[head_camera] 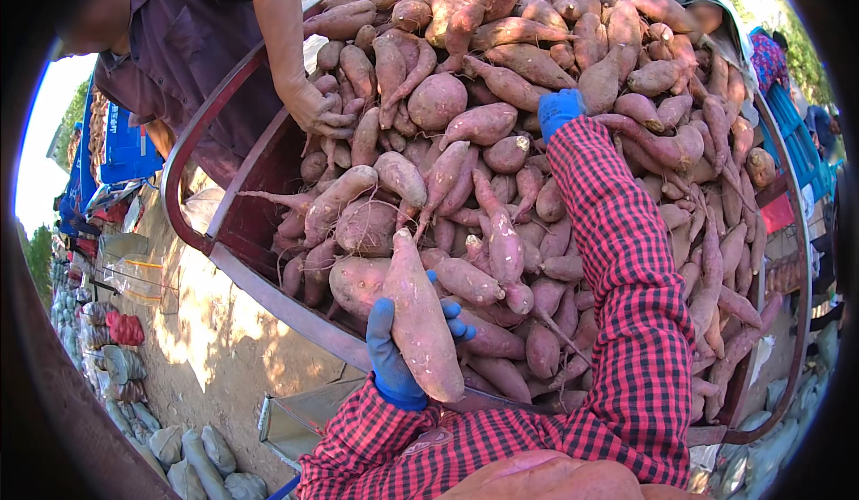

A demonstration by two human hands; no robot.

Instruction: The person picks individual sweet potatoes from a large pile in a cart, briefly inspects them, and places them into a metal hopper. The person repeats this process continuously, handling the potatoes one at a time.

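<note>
My left hand (394, 360), in a blue glove, is wrapped around a large, long sweet potato (421, 322) with a narrow upper end, held above the near edge of the pile. On the far side of the heap of sweet potatoes (496, 231), my right hand (561, 112) reaches in among them, also in a blue glove. Its fingers are hidden behind the glove's back, so I cannot tell whether they grip anything. A pale tan sweet potato (599, 82) lies just beside it. Thin roots trail from several in the pile.
The heap fills a cart with a dark red metal rail (176, 184) and side wall (251, 154). At the left, another person's bare hand (325, 114) touches the pile. A second person (715, 13) is at the far right. Filled sacks (201, 456) lie on the ground.
</note>
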